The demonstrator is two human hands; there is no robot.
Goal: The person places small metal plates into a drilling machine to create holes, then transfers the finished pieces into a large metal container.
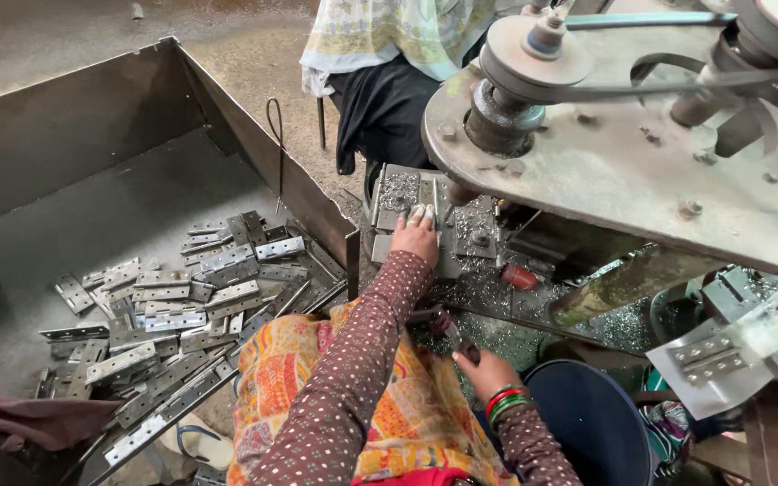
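- Where the machine's bed juts toward the wearer, the left hand (416,236) lies flat with fingers together, pressing a small bright hinge leaf (422,214) against the grey metal fixture (407,193); the leaf sits under the fingertips, mostly covered.
- Right hand (486,371): lower and nearer the body, fingers closed round a dark lever handle (450,331) that slants up toward the bed; red and green bangles (507,401) on the wrist.
- Both arms: brown dotted sleeves, over a lap of orange patterned cloth (294,360).
- Metal shavings (497,306): strewn over the bed and under the fixture.
- Machine head (623,153): heavy grey plate above the bed, carrying pulleys and a belt.
- Blue bucket (587,423): just beside the right wrist.
- Metal bin (83,117): large, open, to the left, holding a loose heap of steel hinges (173,315).
- Another person (380,54): seated beyond the fixture, in light patterned cloth over dark; hands out of sight.
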